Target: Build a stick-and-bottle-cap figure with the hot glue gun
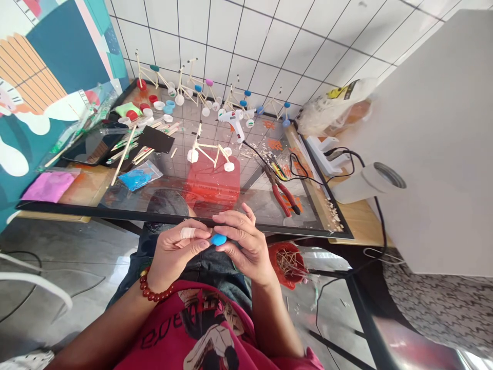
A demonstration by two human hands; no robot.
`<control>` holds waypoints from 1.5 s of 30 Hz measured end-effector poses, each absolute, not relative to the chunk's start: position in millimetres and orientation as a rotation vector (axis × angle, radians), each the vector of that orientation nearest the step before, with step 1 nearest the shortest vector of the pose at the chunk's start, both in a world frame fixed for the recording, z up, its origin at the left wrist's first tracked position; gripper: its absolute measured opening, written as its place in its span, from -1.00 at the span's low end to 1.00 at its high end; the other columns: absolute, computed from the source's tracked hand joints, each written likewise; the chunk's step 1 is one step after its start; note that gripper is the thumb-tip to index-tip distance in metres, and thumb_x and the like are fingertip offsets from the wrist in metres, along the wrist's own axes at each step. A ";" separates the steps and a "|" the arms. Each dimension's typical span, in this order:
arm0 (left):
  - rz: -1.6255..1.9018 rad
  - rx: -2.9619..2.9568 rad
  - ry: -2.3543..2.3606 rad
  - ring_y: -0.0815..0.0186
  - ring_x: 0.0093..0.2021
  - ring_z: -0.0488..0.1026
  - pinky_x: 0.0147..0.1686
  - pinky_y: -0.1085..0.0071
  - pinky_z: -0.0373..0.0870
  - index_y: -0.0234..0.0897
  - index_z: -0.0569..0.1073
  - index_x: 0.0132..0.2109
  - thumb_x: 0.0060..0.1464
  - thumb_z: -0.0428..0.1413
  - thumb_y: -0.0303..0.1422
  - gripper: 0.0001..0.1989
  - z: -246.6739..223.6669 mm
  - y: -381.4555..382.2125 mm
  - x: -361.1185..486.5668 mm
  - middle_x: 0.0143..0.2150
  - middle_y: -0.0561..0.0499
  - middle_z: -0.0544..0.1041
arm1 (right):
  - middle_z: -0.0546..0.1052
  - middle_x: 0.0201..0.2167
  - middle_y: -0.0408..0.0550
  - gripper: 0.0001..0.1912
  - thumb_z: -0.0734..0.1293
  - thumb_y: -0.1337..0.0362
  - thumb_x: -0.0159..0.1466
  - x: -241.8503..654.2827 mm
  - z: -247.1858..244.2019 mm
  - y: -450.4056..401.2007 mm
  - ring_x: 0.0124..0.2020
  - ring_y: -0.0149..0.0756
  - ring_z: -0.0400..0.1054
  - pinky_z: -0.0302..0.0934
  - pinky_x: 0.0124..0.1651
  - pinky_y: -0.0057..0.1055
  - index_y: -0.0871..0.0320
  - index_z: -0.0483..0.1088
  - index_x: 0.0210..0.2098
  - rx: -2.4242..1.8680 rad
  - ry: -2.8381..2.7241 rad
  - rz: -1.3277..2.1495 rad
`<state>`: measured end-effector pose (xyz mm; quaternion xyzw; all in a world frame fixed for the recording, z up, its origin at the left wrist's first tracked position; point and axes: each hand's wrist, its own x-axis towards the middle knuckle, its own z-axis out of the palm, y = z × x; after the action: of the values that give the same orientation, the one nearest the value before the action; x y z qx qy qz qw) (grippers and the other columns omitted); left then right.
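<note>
A small, smooth blue piece of what looks like modelling clay point(219, 239) is pinched between my two hands, just off the table's front edge above my lap. My left hand point(184, 242), with a bandage on one finger, grips its left side between thumb and fingertips. The fingers of my right hand point(243, 241) close on it from above and the right, the thumb below. Beyond them on the glass stands a small bicycle-like stick frame point(208, 148) with white bottle-cap wheels. To its left lies a clear bag of blue clay point(139, 176).
A white glue gun point(233, 123) stands behind the frame, its cord running right. Red-handled pliers point(283, 195) lie at right. Several finished stick models line the wall. A pink clay pack point(48, 187) and a black card point(156, 139) are at left. A red bin point(288, 264) holds sticks.
</note>
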<state>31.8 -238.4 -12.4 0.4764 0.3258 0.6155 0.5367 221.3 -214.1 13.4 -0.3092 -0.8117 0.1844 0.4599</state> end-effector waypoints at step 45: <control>1.689 1.728 0.995 0.33 -0.19 0.59 -0.29 0.47 0.59 -0.02 0.67 -0.08 0.10 0.28 -0.56 -0.67 1.5 -242.2 31.3 -0.14 0.01 0.63 | 0.65 0.01 -0.11 -0.74 0.39 0.05 0.35 218.3 13.2 -214.9 0.09 -0.22 0.50 -0.10 0.47 -0.03 -0.10 0.52 0.01 -0.781 -2.002 0.353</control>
<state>31.3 -242.2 1.5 0.6384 0.3676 0.6240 0.2609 218.3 -214.9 13.2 -0.3176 -0.8145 0.1436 0.4637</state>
